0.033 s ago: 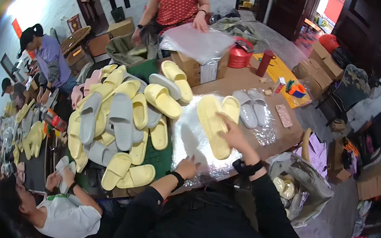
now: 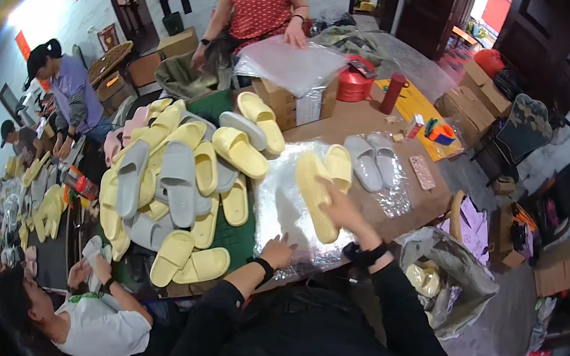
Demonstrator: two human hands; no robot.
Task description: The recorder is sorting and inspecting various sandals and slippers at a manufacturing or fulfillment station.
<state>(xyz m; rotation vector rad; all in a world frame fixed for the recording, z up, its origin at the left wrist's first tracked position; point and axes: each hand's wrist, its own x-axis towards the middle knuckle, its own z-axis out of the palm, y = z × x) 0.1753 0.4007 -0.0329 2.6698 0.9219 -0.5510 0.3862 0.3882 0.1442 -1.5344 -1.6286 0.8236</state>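
My right hand (image 2: 345,209) grips a pair of yellow slippers at their side, fingers on the nearer one. That yellow slipper (image 2: 313,188) is tilted with its ribbed sole showing; the other yellow slipper (image 2: 340,164) sits just behind it. Both are over a stack of clear plastic bags (image 2: 274,208) on the table. My left hand (image 2: 278,253) rests at the near edge of these bags, fingers stretched out, holding nothing. Right of the yellow pair, a grey pair of slippers (image 2: 365,165) lies on clear plastic.
A large heap of yellow and grey slippers (image 2: 180,176) covers the table's left. Beyond stand a cardboard box (image 2: 314,107), a red container (image 2: 355,86) and a red bottle (image 2: 393,95). A phone (image 2: 422,172) lies rightward. An open sack (image 2: 465,297) stands beside me. Co-workers are across and left.
My right hand and the yellow slipper have shifted slightly, and the slipper's sole is turned a little more sideways. My left hand stays at the bags.
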